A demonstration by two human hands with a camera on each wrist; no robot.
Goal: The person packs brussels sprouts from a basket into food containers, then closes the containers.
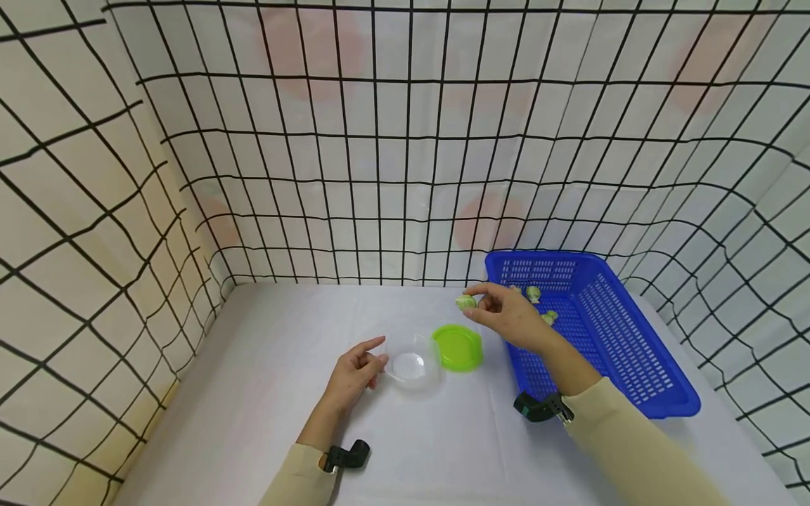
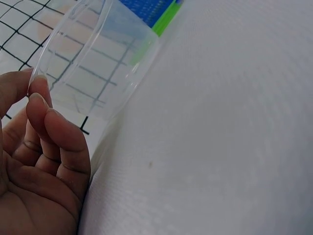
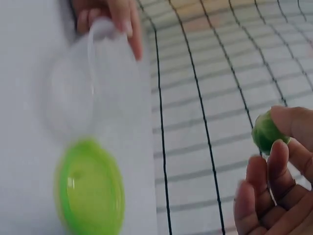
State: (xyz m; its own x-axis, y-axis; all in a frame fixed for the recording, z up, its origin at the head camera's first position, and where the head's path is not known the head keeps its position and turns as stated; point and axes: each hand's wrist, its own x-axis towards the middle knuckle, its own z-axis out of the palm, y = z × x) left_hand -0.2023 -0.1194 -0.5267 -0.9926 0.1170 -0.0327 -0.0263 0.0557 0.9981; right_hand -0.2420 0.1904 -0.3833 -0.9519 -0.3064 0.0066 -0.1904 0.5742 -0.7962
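A small Brussels sprout is pinched between the thumb and fingers of my right hand, raised beside the basket's left rim. In the right wrist view the sprout looks round and green. With thumb and fingertips, my left hand pinches the rim of a clear plastic container on the table. The left wrist view shows the container's transparent wall close to those fingertips. Just right of the container lies a bright green lid.
A blue perforated basket stands at the right, with several sprouts in it, partly hidden by my right hand. White cloth covers the table. Black wire mesh rises at the back and both sides.
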